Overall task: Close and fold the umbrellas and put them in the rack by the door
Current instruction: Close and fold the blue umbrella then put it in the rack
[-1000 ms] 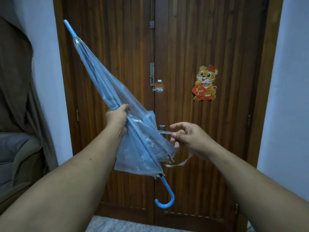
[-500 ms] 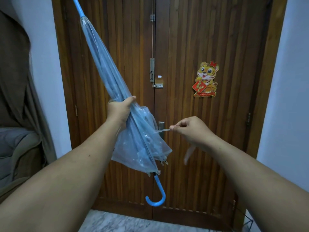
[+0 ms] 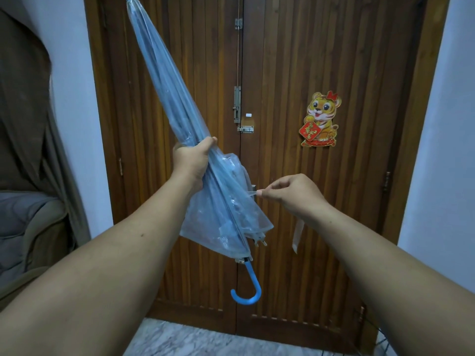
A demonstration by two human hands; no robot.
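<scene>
Clear plastic umbrella (image 3: 180, 116) is closed and slants in front of the wooden door (image 3: 334, 201), tip up and left, blue hook handle (image 3: 248, 289) down. The left hand (image 3: 191, 159) grips its middle. The right hand (image 3: 290, 194) pinches its thin strap (image 3: 250, 193).

Counting: one umbrella (image 3: 180, 119), two hands showing, left hand (image 3: 191, 160) and right hand (image 3: 290, 195); one tiger sticker (image 3: 321, 119) hanging on one door (image 3: 334, 227).

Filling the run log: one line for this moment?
left hand: grips umbrella | right hand: pinches strap | umbrella: closed, unfastened
</scene>
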